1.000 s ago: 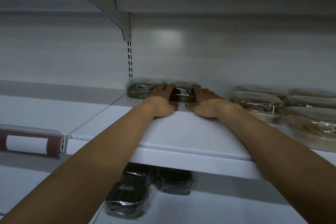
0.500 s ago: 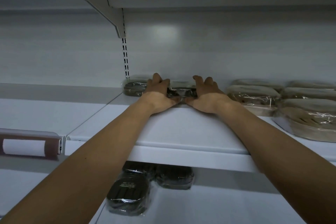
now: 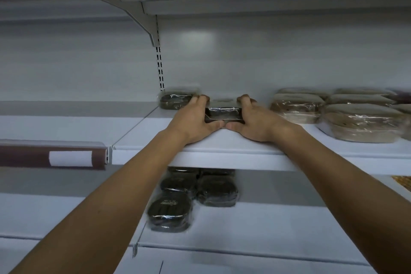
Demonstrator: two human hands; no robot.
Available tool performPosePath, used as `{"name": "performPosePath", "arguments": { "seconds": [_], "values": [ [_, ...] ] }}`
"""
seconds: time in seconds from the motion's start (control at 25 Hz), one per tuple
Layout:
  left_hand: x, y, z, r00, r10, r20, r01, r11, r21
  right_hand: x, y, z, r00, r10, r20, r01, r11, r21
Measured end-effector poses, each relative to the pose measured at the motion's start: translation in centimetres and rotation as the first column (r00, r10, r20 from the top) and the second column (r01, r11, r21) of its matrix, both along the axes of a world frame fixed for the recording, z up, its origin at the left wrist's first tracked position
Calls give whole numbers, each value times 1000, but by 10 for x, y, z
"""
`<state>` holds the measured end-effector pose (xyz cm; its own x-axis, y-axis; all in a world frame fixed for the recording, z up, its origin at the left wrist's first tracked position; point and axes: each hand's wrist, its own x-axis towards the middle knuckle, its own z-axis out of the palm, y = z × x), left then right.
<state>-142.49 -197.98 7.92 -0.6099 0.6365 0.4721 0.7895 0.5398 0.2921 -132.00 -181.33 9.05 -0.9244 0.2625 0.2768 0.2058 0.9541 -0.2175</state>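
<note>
The smooth white metal shelf (image 3: pixel 222 142) carries glossy film-wrapped goods: rounded tan packs (image 3: pixel 360 122) at the right and a second dark pack (image 3: pixel 175 101) far left by the wall, with lower dark packs (image 3: pixel 171 213) beneath. Since half a second ago the held pack (image 3: pixel 223 114) has come nearer, off the wall. Flat, dark and round-cornered under crinkled film, it sits mid-shelf, gripped at its ends by the left hand (image 3: pixel 195 122) and right hand (image 3: pixel 255 120), fingers curled over it and thumbs meeting at its near side.
</note>
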Motion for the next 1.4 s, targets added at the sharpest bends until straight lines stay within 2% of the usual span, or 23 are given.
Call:
{"name": "performPosePath", "arguments": {
  "seconds": [0.32, 0.8, 1.0, 1.12, 1.28, 1.4],
  "values": [
    [59, -55, -6, 997, -78, 12, 77, 996, 49, 73, -48, -8, 997, 42, -66, -47, 996, -70],
    [132, -110, -26, 995, -62, -77, 69, 993, 96, 145, -107, -24, 988, 32, -148, -38, 999, -35],
    [157, -128, -47, 998, -21, -56, 28, 992, 125, 167, -125, -43, 984, 23, -175, -26, 1000, -13],
    [163, -138, -68, 1000, -6, -21, 8, 995, 103, 174, -134, -62, 992, 14, -126, -20, 999, -44],
    [156, -143, -104, 996, -82, 38, 80, 995, 67, 172, -140, -93, 998, 34, -53, -37, 997, -68],
    [150, -139, -131, 993, -56, 103, 55, 998, 16, 166, -137, -119, 999, 34, -6, -34, 996, -84]
  ]
}}
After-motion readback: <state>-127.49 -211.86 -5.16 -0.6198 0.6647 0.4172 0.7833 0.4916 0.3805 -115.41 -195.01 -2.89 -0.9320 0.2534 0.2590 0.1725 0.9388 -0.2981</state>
